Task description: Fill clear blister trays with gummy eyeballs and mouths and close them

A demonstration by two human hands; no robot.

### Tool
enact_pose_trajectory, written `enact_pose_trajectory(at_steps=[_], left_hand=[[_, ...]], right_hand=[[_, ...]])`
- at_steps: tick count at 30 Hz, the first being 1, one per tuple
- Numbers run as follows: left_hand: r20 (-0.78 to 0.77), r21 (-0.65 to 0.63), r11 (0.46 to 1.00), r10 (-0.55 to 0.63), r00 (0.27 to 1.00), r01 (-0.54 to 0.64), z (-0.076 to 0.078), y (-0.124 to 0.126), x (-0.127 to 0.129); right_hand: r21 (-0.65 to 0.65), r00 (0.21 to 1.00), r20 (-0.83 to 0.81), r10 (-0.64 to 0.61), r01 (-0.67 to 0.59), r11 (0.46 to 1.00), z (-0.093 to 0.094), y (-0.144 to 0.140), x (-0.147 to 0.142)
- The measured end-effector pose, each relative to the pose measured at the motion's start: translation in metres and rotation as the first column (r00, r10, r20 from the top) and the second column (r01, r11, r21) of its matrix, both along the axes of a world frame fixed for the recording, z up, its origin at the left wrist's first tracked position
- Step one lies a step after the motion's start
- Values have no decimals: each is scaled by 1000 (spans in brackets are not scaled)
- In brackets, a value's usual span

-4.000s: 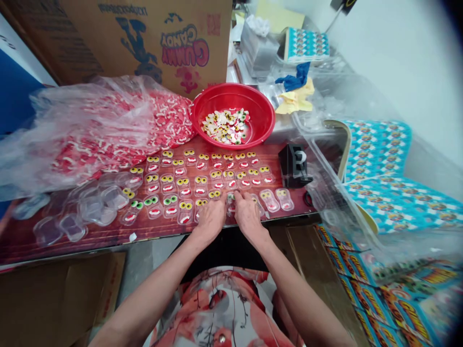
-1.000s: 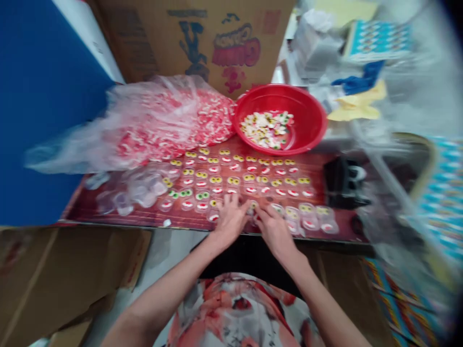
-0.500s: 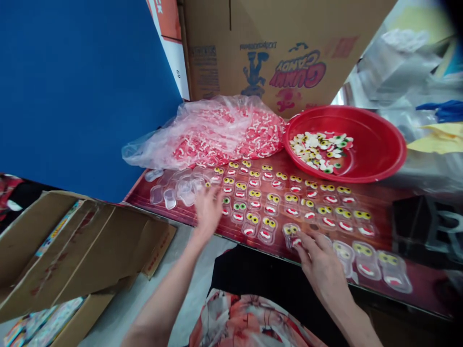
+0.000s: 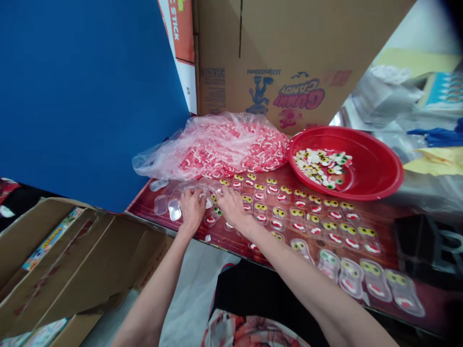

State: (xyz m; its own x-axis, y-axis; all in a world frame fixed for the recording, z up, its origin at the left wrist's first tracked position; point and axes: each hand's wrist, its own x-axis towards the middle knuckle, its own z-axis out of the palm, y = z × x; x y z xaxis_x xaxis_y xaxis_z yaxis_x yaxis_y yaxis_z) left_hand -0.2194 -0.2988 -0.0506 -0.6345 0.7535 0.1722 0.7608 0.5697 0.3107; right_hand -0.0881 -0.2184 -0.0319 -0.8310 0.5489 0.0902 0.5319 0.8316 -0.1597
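Note:
My left hand [image 4: 193, 209] is at the left part of the table, its fingers curled round the edge of a clear plastic tray [image 4: 209, 202]. Close beside it, my right hand [image 4: 233, 208] reaches across from the right with fingers bent and tips low. Whatever lies under those fingertips is hidden. Left of my left hand lie empty clear trays [image 4: 174, 210]. Rows of clear trays [image 4: 279, 218] with gummy eyes and red-and-white gummy teeth spread to the right. A tray with green eyes [image 4: 213, 215] sits just below my hands.
Behind the rows lies a clear bag [image 4: 231, 144] of red-and-white gummies, beside a red basin [image 4: 383, 168] holding loose gummy eyes. A cardboard box [image 4: 224, 43] and a blue panel [image 4: 83, 96] rise behind. Closed-looking trays [image 4: 376, 279] line the front right edge. Open cartons [image 4: 72, 260] stand lower left.
My right hand has left the tray at the front edge and moved left, beside my left hand. My left hand has shifted slightly left over the empty trays. The camera view has tilted a little.

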Motion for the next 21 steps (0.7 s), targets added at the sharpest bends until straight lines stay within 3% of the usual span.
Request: enact_pose_trajectory(at_steps=[3,7,12,15,17,19,21], left_hand=[[76,148,989,-7,997,-5,-2,-11,-7],[211,339,941,-71,975,-5,-3,-18,-8],[326,442,897,-127,937,-32,-1,-15,-1],[406,497,865,-154,901,-76,-1,-14,3],[525,523,837,-170,834,-159,0,-16,8],[695,509,814,-198,691,-279,3,-17,14],[825,474,796,-252,506,-376,8,-18,21]], right_hand=[[-8,998,16,53,-53,999,-9,11,-15],[-24,1000,11,27,-27,999,-18,15,-9],[-29,998,56,15,-13,999,-19,16,-8],[-65,1000,2,24,-24,998,-18,19,-13],[-127,991,-136,-13,-5,992,-14,18,-12],[-275,930,-355,-97,-4,962,-7,11,-4],[-520,793,-551,-258,-84,850,1,0,11]])
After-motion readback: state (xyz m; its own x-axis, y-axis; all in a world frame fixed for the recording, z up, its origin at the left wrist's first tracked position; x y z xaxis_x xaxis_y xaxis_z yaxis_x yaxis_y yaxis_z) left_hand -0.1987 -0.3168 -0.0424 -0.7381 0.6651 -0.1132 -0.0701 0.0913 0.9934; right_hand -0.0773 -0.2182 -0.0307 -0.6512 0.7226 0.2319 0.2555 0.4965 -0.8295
